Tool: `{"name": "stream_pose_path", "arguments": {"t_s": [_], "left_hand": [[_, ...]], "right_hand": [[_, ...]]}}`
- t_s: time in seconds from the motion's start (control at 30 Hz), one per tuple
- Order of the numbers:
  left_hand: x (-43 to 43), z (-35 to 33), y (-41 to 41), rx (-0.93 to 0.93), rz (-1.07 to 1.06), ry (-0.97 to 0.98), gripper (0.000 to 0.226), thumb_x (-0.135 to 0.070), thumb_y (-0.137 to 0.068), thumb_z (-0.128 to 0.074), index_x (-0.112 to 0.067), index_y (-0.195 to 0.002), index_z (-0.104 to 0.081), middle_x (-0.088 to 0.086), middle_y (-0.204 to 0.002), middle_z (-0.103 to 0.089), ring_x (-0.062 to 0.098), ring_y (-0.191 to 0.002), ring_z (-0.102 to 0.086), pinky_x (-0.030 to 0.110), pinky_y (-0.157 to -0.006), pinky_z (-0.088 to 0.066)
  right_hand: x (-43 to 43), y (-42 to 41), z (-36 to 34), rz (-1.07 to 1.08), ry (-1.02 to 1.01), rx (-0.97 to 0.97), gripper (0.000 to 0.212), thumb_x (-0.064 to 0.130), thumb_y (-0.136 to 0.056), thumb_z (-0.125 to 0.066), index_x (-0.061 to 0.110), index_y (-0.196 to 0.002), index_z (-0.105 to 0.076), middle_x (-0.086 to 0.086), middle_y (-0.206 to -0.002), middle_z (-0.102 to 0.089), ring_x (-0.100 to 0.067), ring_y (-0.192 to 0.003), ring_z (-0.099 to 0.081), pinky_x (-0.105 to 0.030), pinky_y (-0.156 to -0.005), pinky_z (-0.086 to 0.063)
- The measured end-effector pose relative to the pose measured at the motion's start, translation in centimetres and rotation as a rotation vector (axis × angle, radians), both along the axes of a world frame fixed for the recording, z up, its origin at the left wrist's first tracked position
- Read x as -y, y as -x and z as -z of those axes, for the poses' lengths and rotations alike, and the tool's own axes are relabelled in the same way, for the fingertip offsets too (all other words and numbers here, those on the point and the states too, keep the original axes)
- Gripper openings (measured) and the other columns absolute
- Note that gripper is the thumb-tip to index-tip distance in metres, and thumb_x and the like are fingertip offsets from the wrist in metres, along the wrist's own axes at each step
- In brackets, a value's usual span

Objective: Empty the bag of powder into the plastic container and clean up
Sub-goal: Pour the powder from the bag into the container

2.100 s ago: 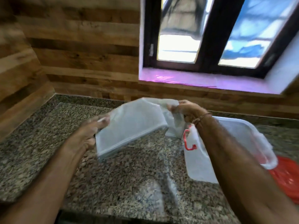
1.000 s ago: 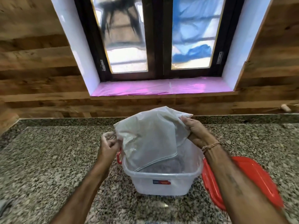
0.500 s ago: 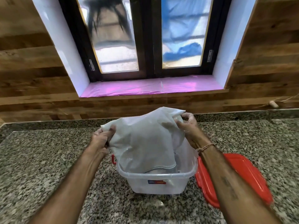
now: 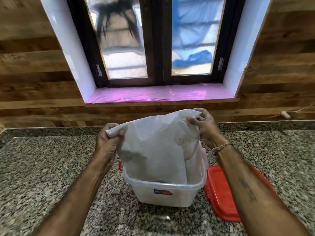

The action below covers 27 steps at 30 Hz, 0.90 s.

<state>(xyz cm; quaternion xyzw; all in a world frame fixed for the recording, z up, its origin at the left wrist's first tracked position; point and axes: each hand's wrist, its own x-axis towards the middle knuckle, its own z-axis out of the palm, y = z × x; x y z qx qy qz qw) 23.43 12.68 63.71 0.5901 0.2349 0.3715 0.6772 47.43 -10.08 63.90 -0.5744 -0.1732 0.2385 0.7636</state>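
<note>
A translucent white plastic bag [image 4: 158,147] hangs upside down over the clear plastic container [image 4: 163,196], its lower end inside the tub. My left hand [image 4: 107,143] pinches the bag's upper left corner. My right hand [image 4: 204,130] pinches the upper right corner, a little higher. The bag looks limp and mostly flat, dusted white inside. The container stands on the granite counter [image 4: 42,167] and has a red clip on its left side and a small label in front. Its inside is largely hidden by the bag.
The red lid [image 4: 219,189] lies flat on the counter just right of the container, partly under my right forearm. A wood-panelled wall and a window with a pink sill [image 4: 158,93] stand behind. The counter's back edge runs close behind the bag.
The bag went from being held out to the left of the container to hanging upright over it. Both hands have lifted its top corners higher and spread them apart.
</note>
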Motion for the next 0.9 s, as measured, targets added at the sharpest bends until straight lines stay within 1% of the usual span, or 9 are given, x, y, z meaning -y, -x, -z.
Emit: {"name": "stream_pose_path", "arguments": {"t_s": [0.07, 0.17, 0.27, 0.33, 0.43, 0.53, 0.63, 0.8, 0.9], "left_hand": [[0.0, -0.2, 0.1, 0.003, 0.007, -0.056, 0.031, 0.009, -0.088, -0.066, -0.021, -0.083, -0.059, -0.007, -0.076, -0.061, 0.004, -0.068, -0.057, 0.017, -0.054, -0.048], [-0.1, -0.7, 0.3, 0.001, 0.025, -0.115, 0.033, 0.01, -0.087, -0.067, -0.021, -0.079, -0.058, -0.01, -0.071, -0.059, 0.003, -0.067, -0.054, 0.016, -0.053, -0.043], [-0.3, -0.9, 0.8, -0.027, 0.056, -0.151, 0.032, 0.007, -0.085, -0.07, -0.023, -0.078, -0.06, -0.011, -0.072, -0.059, 0.009, -0.073, -0.052, 0.021, -0.057, -0.041], [-0.5, -0.8, 1.2, -0.04, 0.071, -0.154, 0.03, 0.005, -0.083, -0.072, -0.022, -0.079, -0.06, -0.008, -0.076, -0.06, 0.012, -0.078, -0.052, 0.024, -0.061, -0.042], [-0.4, -1.1, 2.0, -0.064, 0.105, -0.183, 0.027, 0.002, -0.084, -0.074, -0.021, -0.08, -0.06, -0.005, -0.079, -0.059, 0.013, -0.08, -0.051, 0.028, -0.066, -0.04], [-0.2, -1.7, 2.4, -0.097, 0.128, -0.198, 0.026, 0.001, -0.085, -0.075, -0.02, -0.08, -0.06, -0.003, -0.079, -0.059, 0.012, -0.078, -0.05, 0.027, -0.064, -0.039], [-0.2, -2.2, 2.6, -0.15, 0.127, -0.235, 0.026, 0.002, -0.084, -0.075, -0.019, -0.078, -0.06, -0.002, -0.076, -0.058, 0.013, -0.075, -0.049, 0.025, -0.06, -0.038], [-1.3, -2.6, 2.8, -0.194, 0.159, -0.223, 0.019, 0.003, -0.084, -0.075, -0.012, -0.083, -0.063, 0.004, -0.079, -0.058, 0.018, -0.078, -0.05, 0.026, -0.062, -0.039], [-2.3, -2.3, 2.7, -0.225, 0.155, -0.245, 0.019, 0.003, -0.081, -0.077, -0.012, -0.081, -0.065, 0.007, -0.081, -0.062, 0.02, -0.081, -0.053, 0.031, -0.069, -0.041]], "right_hand": [[0.6, 0.0, -0.6, -0.013, 0.003, 0.055, 0.061, 0.01, -0.076, -0.083, 0.007, -0.13, -0.055, -0.017, -0.117, -0.069, -0.026, -0.1, -0.07, -0.035, -0.072, -0.063], [1.4, 0.1, -1.9, -0.048, 0.065, 0.142, 0.048, 0.005, -0.084, -0.078, 0.01, -0.128, -0.061, -0.013, -0.116, -0.069, -0.024, -0.1, -0.069, -0.029, -0.067, -0.06], [1.9, 0.3, -3.2, -0.073, 0.15, 0.262, 0.041, 0.01, -0.083, -0.08, 0.012, -0.122, -0.067, -0.009, -0.112, -0.071, -0.021, -0.097, -0.07, -0.027, -0.067, -0.06], [2.1, 0.6, -3.8, -0.071, 0.207, 0.357, 0.037, 0.014, -0.083, -0.082, 0.008, -0.117, -0.069, -0.008, -0.108, -0.071, -0.019, -0.092, -0.07, -0.027, -0.067, -0.06], [2.2, 1.0, -4.3, -0.029, 0.294, 0.477, 0.029, 0.019, -0.082, -0.084, 0.009, -0.105, -0.071, -0.01, -0.106, -0.07, -0.02, -0.092, -0.07, -0.033, -0.073, -0.062], [2.3, 1.5, -4.6, 0.049, 0.4, 0.599, 0.017, 0.022, -0.081, -0.084, 0.014, -0.09, -0.073, -0.006, -0.096, -0.073, -0.018, -0.088, -0.069, -0.035, -0.072, -0.059], [2.5, 2.6, -4.7, 0.222, 0.565, 0.77, 0.016, 0.023, -0.077, -0.087, 0.021, -0.08, -0.072, 0.002, -0.092, -0.074, -0.017, -0.089, -0.07, -0.034, -0.07, -0.059], [2.7, 4.0, -4.5, 0.389, 0.666, 0.859, 0.02, 0.028, -0.072, -0.089, 0.026, -0.076, -0.069, 0.014, -0.095, -0.067, -0.02, -0.099, -0.065, -0.048, -0.082, -0.058], [2.6, 5.2, -5.0, 0.485, 0.785, 0.954, 0.02, 0.026, -0.072, -0.089, 0.026, -0.074, -0.07, 0.014, -0.094, -0.067, -0.019, -0.102, -0.057, -0.045, -0.087, -0.048]]}}
